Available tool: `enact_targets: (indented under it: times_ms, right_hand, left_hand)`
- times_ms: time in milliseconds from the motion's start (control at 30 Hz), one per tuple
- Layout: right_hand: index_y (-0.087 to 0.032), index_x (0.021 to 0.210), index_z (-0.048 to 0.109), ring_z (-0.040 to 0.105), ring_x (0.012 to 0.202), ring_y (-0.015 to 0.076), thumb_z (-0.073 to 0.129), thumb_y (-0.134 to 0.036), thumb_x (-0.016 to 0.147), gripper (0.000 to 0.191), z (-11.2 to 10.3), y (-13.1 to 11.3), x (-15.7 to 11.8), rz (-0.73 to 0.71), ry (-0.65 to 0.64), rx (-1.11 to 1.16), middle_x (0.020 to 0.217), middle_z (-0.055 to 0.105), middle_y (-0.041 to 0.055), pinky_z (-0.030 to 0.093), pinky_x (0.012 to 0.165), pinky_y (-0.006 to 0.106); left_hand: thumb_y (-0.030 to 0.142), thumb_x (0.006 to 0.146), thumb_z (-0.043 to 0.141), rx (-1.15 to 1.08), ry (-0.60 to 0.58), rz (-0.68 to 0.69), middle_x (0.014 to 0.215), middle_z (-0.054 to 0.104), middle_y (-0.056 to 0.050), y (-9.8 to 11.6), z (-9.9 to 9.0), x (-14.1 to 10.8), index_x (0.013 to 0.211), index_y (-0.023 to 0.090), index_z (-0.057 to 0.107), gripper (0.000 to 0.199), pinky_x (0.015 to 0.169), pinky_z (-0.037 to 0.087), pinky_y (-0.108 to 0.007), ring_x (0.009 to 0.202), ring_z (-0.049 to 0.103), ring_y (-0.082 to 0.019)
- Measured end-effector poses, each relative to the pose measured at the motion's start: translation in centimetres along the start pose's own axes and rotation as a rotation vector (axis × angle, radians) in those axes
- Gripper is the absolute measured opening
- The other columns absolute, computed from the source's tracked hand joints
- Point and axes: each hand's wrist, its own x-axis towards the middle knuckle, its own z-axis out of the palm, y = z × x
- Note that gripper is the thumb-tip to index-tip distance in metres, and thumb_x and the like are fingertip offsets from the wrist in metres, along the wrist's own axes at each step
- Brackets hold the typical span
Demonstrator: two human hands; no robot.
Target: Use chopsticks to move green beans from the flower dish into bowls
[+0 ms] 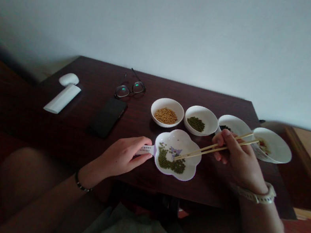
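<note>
My left hand (127, 155) is closed on the short handle of a white flower-shaped dish (180, 137) with a cartoon print. Green mung beans (167, 162) lie spread across the dish's near and left side. In my right hand (241, 159) is a pair of wooden chopsticks (203, 150), their tips down at the beans in the dish. Behind the dish stand a white bowl (158, 103) of yellow soybeans (166, 115) and another bowl (210, 120) of mung beans (196, 124). A third bowl (237, 123) with dark beans (225, 128) is partly hidden by my right hand.
At the far right, a tilted white bowl (280, 148) holds brownish contents I cannot make out. Eyeglasses (131, 90), a black phone (108, 117) and a white handheld device (62, 98) lie on the left of the dark table (149, 81). A wall (171, 27) rises behind.
</note>
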Motion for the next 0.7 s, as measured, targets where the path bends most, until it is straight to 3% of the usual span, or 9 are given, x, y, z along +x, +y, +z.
enact_targets:
  times_ms: [700]
  right_hand:
    - [-0.023,0.081,0.070,0.045,0.046,0.0116,0.078,-0.072,0.106,0.055,-0.79,-0.30,0.16,-0.002,0.024,-0.109,0.057,0.059,0.0002,0.032,0.039,0.023]
  left_hand:
    - [0.031,0.117,0.067,-0.003,0.002,-0.005,0.120,0.086,-0.007,0.10,-0.06,0.03,0.130,0.025,0.066,0.014,0.092,0.066,-0.036,0.104,0.086,-0.027]
